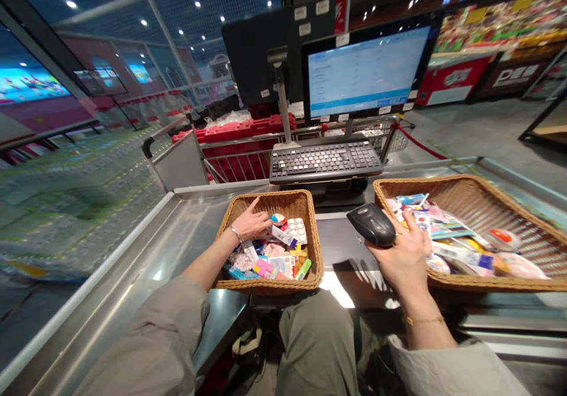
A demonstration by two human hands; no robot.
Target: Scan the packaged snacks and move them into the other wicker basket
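Observation:
My right hand (405, 251) is wrapped round a black barcode scanner (371, 223), its head tilted up and to the left between two wicker baskets. Over the left wicker basket (316, 260) is my left hand (252, 223), index finger raised, the other fingers closed at the end of a slim white box with a blue end (282, 236). Small packaged goods fill this basket, among them a white blister-like pack (296, 229) and a green packet (303, 269). The right wicker basket (482, 192) holds more packets, including a red-and-white round item (504, 239).
A keyboard (325, 159) and a lit monitor (367, 74) stand behind the baskets on the metal counter (177, 236). Beyond them is a wire shopping cart (239, 163) with red crates. My knee (316, 343) is below the counter's front edge.

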